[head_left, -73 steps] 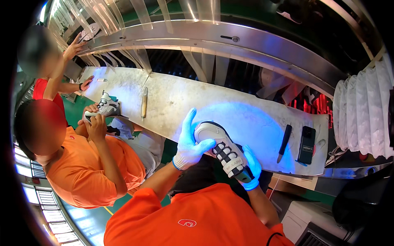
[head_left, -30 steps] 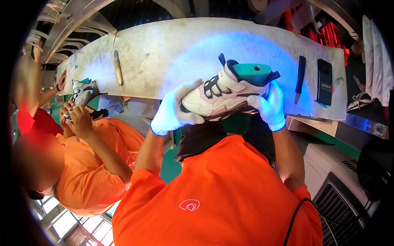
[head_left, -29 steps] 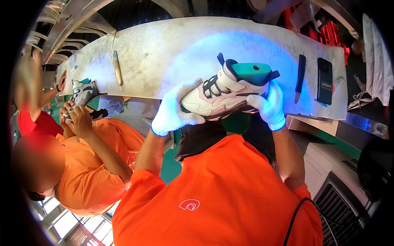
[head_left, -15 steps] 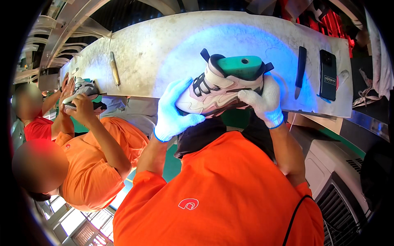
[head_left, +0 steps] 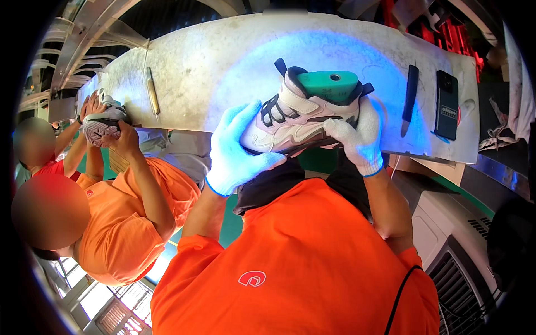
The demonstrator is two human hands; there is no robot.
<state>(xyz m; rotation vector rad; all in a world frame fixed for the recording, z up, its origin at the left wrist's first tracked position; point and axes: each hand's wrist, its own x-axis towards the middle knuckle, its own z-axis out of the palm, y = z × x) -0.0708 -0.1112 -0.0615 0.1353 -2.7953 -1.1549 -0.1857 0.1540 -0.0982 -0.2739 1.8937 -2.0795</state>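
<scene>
A white and grey sneaker (head_left: pixel 304 120) with black laces is held level at the table's near edge, its toe to the left. A green shoe last (head_left: pixel 329 86) with a hole in its top fills the opening. My left hand (head_left: pixel 237 148), in a white knit glove lit blue, is closed round the toe, thumb low along the sole. Round the heel wraps my right hand (head_left: pixel 362 137), gloved too, with its thumb on the shoe's near side. The undersides of the fingers are hidden behind the shoe.
Blue light falls on the worn white table (head_left: pixel 184 67). A dark-handled knife (head_left: pixel 410 97) and a black phone (head_left: pixel 446 106) lie to the right, a wooden-handled tool (head_left: pixel 152 92) to the left. A co-worker in orange (head_left: pixel 125 218) handles another sneaker (head_left: pixel 106 123). A grey machine (head_left: pixel 446 229) stands lower right.
My hands keep the same grip, and the sneaker has barely moved. At the left, the co-worker has turned the other sneaker so its sole shows.
</scene>
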